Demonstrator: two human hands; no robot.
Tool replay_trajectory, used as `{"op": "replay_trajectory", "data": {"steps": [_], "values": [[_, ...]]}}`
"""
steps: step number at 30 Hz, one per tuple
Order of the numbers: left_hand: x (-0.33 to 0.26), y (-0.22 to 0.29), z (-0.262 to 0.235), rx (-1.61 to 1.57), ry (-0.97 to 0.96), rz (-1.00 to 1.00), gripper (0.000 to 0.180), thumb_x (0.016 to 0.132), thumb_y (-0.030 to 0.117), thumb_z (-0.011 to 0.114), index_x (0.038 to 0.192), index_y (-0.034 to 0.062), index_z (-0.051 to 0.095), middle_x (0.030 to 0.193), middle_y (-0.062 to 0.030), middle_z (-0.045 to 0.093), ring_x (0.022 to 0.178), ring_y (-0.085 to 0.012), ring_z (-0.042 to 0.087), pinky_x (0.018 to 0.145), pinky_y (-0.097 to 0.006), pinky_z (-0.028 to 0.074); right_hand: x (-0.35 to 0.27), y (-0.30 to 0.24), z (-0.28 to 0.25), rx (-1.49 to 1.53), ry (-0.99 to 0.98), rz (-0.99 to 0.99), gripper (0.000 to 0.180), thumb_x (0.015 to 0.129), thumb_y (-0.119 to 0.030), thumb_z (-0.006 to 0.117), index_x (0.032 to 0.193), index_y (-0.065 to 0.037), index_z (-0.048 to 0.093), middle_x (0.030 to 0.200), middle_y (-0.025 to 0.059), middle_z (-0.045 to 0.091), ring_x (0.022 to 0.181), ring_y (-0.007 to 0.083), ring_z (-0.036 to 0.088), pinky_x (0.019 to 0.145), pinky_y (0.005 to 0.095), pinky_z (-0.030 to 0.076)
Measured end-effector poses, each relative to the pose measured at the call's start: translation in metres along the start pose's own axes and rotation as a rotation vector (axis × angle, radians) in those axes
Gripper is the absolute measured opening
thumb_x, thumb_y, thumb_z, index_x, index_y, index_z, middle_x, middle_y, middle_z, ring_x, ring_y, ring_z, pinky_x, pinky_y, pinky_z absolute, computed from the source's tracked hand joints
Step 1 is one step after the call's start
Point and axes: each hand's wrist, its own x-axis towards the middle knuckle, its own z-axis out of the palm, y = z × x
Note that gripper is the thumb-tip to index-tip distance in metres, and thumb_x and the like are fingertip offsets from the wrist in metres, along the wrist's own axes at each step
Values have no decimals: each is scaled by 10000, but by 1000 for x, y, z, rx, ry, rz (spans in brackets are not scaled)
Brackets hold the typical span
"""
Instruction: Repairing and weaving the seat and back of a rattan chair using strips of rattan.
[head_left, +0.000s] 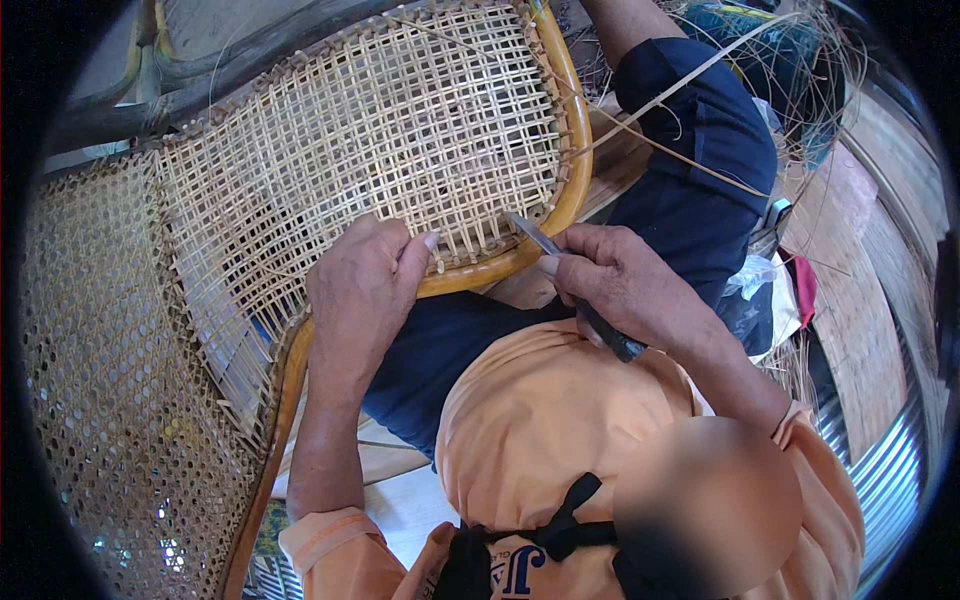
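Note:
A woven cane panel with an open square mesh spans a curved, varnished rattan frame, tilted across my lap. My right hand is closed round a knife with a dark handle, and its narrow metal blade points up and left. The blade's tip touches or hovers just over the weave by the near right rim; I cannot tell which. My left hand grips the panel's near edge beside the frame, thumb on the strands and fingertips partly hidden. Short cane ends stick out along the rim between my hands.
A finely woven cane section continues at the left. Long loose cane strands cross my leg toward a tangled heap at the far right. Wooden boards, a clear plastic bag and red cloth lie at the right.

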Motion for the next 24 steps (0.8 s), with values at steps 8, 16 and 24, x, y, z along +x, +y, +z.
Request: {"op": "replay_trajectory", "data": {"steps": [8, 16, 24], "values": [[1, 3, -2, -30, -49, -46, 306, 855, 285, 613, 719, 11, 591, 712, -131, 527, 645, -306, 554, 602, -401, 433, 7, 12, 2, -51, 2, -45, 227, 925, -219, 535, 855, -5, 567, 648, -20, 500, 476, 53, 475, 437, 205, 398], [1, 5, -3, -19, -53, -74, 318, 851, 289, 617, 709, 7, 581, 700, -131, 517, 628, -303, 544, 592, -400, 424, 2, 8, 5, 129, -12, 27, 233, 921, -205, 524, 864, 16, 572, 612, -14, 493, 458, 66, 471, 420, 221, 397], [1, 5, -4, -12, -66, -62, 339, 853, 297, 608, 682, 7, 564, 691, -129, 508, 615, -300, 534, 583, -404, 414, -4, 9, -3, -15, 46, -26, 257, 915, -198, 509, 877, 47, 577, 567, 0, 487, 463, 90, 478, 430, 261, 407]]}}
